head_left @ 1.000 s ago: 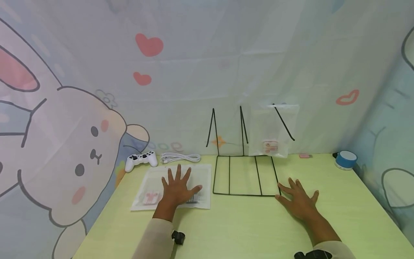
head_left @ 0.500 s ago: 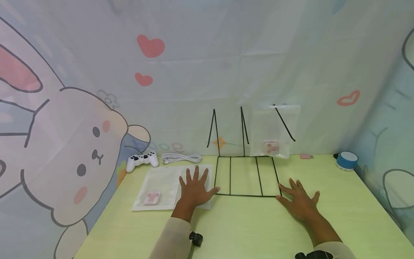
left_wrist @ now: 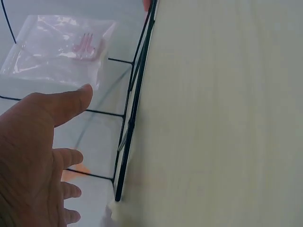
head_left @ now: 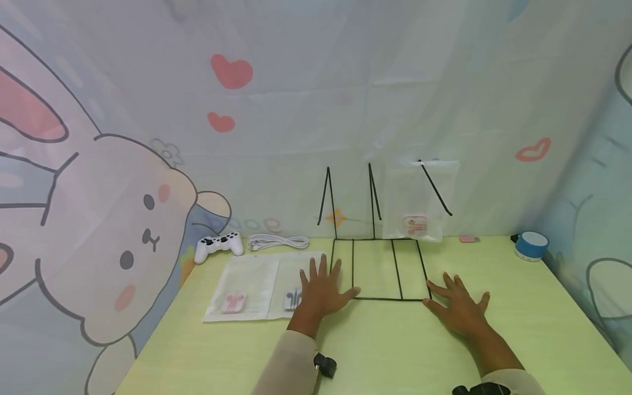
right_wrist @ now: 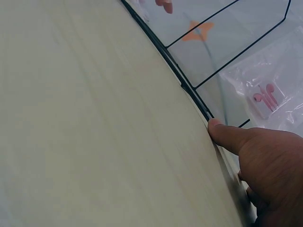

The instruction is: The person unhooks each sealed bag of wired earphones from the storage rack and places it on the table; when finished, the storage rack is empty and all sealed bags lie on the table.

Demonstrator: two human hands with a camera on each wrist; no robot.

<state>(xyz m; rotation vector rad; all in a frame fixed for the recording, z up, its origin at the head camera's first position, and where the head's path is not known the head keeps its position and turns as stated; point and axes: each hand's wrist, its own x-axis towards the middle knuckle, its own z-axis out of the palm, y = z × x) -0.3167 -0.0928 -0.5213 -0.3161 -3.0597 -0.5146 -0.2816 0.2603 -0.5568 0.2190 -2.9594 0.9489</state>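
A black wire rack [head_left: 377, 299] stands at the back of the table, with a clear bag [head_left: 395, 192] holding a pink item hung on its right hook. My left hand [head_left: 321, 293], fingers spread, is at the rack's front left corner, over the right edge of the flat bags [head_left: 247, 280]. Whether it touches the rack is unclear. My right hand [head_left: 456, 307] has its fingers spread, and its thumb [right_wrist: 227, 135] touches the rack's front right corner. The hung bag [left_wrist: 52, 52] also shows in the left wrist view.
A white game controller [head_left: 219, 245] and a coiled white cable [head_left: 278, 242] lie at the back left. A small pink item [head_left: 467, 239] is right of the rack, and a blue and white round container [head_left: 531, 245] stands at the back right. A printed cloth hangs behind.
My left hand has moved right, off most of the flat bags and over to the rack's left side, uncovering the dark-printed item in the right one. My right hand has stayed in place.
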